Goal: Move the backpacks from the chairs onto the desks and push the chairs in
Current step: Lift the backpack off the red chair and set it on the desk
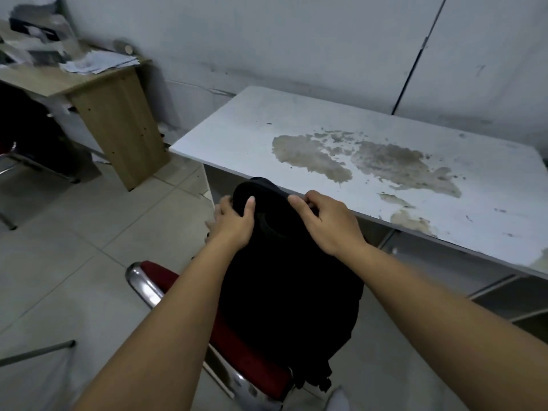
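A black backpack (pixel 287 280) stands upright on a red chair (pixel 237 345) with a chrome frame, right in front of a white desk (pixel 296 126) whose top is worn and stained. My left hand (pixel 234 223) grips the backpack's top on its left side, thumb over the front. My right hand (pixel 326 223) grips the top on its right side, fingers curled at the bag's upper edge near the desk's front edge. The bag's top reaches about the height of the desk edge.
A wooden desk (pixel 115 114) piled with papers (pixel 98 62) stands at the back left, with another chair's metal legs (pixel 17 164) beside it. Grey walls lie close behind both desks. Tiled floor (pixel 89 232) spreads to the left of the red chair.
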